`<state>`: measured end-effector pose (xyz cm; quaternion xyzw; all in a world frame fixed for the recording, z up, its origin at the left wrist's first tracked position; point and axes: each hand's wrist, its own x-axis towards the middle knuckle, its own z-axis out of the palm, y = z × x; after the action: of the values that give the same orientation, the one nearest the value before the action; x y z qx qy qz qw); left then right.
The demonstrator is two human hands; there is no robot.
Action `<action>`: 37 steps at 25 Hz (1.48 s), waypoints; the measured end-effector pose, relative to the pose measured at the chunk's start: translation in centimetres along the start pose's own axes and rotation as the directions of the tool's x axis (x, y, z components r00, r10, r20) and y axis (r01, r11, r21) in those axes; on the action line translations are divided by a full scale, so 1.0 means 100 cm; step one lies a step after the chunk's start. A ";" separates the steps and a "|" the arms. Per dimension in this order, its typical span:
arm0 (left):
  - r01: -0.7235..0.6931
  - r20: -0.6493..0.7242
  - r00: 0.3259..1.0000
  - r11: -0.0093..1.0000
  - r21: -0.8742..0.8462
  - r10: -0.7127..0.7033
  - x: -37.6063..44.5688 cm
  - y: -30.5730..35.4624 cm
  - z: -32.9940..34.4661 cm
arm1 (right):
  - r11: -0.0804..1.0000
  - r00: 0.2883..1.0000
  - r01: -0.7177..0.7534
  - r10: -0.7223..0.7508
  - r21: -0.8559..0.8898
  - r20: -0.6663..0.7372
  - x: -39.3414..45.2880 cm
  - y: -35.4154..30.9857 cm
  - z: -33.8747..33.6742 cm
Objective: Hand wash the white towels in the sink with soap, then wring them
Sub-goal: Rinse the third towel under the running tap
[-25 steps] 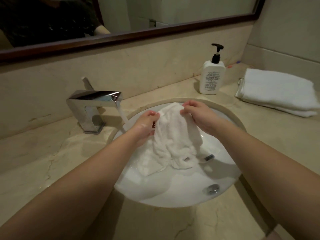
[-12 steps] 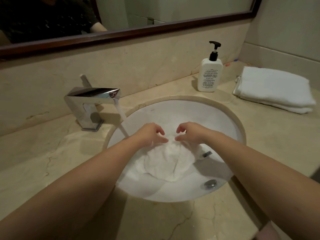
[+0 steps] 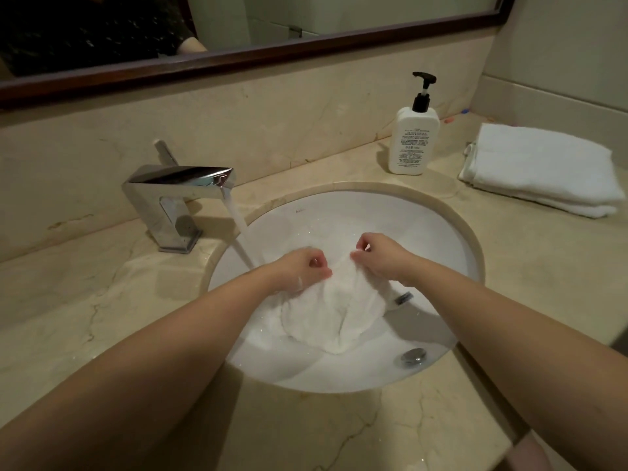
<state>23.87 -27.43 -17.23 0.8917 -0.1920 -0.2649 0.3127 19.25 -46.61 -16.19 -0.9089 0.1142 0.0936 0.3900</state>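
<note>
Wet white towel: bunched in the sink, gripped at its upper edge by left hand and right hand. Folded towels: stacked at the bench's far right edge.

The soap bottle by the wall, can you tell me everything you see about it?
The soap bottle is white, looks like plastic, and has rounded shoulders with a black pump on top whose spout points left. Small dark print covers its front, too tiny to read. It stands upright on the beige stone counter behind the sink, left of the folded white towels. Nothing touches it but the counter.
</note>
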 end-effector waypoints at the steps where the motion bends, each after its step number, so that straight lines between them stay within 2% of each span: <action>1: -0.004 -0.059 0.998 0.992 -0.126 -0.004 -0.001 0.001 -0.001 | 0.991 0.999 -0.004 0.010 0.136 -0.045 -0.002 -0.002 -0.001; 4: -0.064 -0.250 0.967 0.907 -0.417 -0.046 -0.003 0.002 -0.009 | 0.918 0.991 0.025 0.028 0.395 -0.127 -0.005 -0.016 -0.001; 6: -0.156 -0.352 0.933 0.796 -0.585 -0.075 0.000 0.007 -0.018 | 0.831 0.984 0.084 0.020 0.551 -0.179 -0.006 -0.030 -0.002; 8: -0.243 -0.426 0.901 0.714 -0.657 -0.085 0.001 0.011 -0.027 | 0.712 0.970 0.150 0.027 0.686 -0.240 -0.006 -0.041 -0.004; 10: -0.240 -0.460 0.879 0.718 -0.653 -0.125 0.003 0.006 -0.029 | 0.640 0.967 0.151 0.062 0.753 -0.246 -0.005 -0.040 -0.003; 13: 0.007 -0.396 0.883 0.851 -0.526 -0.252 0.015 -0.013 -0.013 | 0.721 0.982 0.004 0.128 0.692 -0.139 0.000 -0.022 0.013; 15: 0.112 -0.397 0.872 0.907 -0.405 -0.285 0.028 -0.022 0.003 | 0.798 0.977 -0.116 0.197 0.591 -0.075 0.004 -0.015 0.019; 17: 0.129 -0.467 0.836 0.931 -0.343 -0.288 0.036 -0.026 0.016 | 0.888 0.971 -0.164 0.222 0.429 -0.088 0.008 -0.016 0.018; 19: 0.039 -0.530 0.815 0.936 -0.350 -0.233 0.038 -0.027 0.027 | 0.980 0.961 -0.162 0.182 0.113 -0.208 0.012 -0.019 0.022; 20: -0.024 -0.540 0.819 0.928 -0.371 -0.195 0.037 -0.027 0.032 | 0.991 0.961 -0.127 0.133 0.039 -0.241 0.013 -0.019 0.026; 22: -0.096 -0.523 0.837 0.898 -0.430 -0.161 0.035 -0.023 0.039 | 0.994 0.985 -0.025 0.042 0.102 -0.168 0.017 -0.014 0.039; 24: -0.105 -0.509 0.845 0.880 -0.464 -0.167 0.036 -0.021 0.046 | 0.976 0.997 0.025 -0.009 0.216 -0.074 0.020 -0.012 0.055; 25: -0.095 -0.509 0.843 0.884 -0.457 -0.173 0.037 -0.020 0.050 | 0.972 0.997 0.043 -0.027 0.230 -0.074 0.023 -0.011 0.062; 30: 0.011 -0.528 0.800 0.887 -0.461 -0.284 0.057 -0.019 0.056 | 0.977 0.986 0.046 -0.010 0.208 -0.169 0.048 -0.008 0.072; 34: 0.144 -0.511 0.742 0.848 -0.510 -0.434 0.078 -0.010 0.046 | 0.964 0.969 -0.006 0.071 0.266 -0.236 0.073 -0.007 0.070; 37: 0.168 -0.512 0.715 0.827 -0.537 -0.477 0.088 -0.008 0.042 | 0.964 0.952 -0.059 0.133 0.258 -0.277 0.085 -0.008 0.074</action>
<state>28.42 -33.23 -23.70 0.8488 0.1538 -0.0420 0.5040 26.98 -41.84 -22.86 -0.8505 0.2256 -0.0376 0.4736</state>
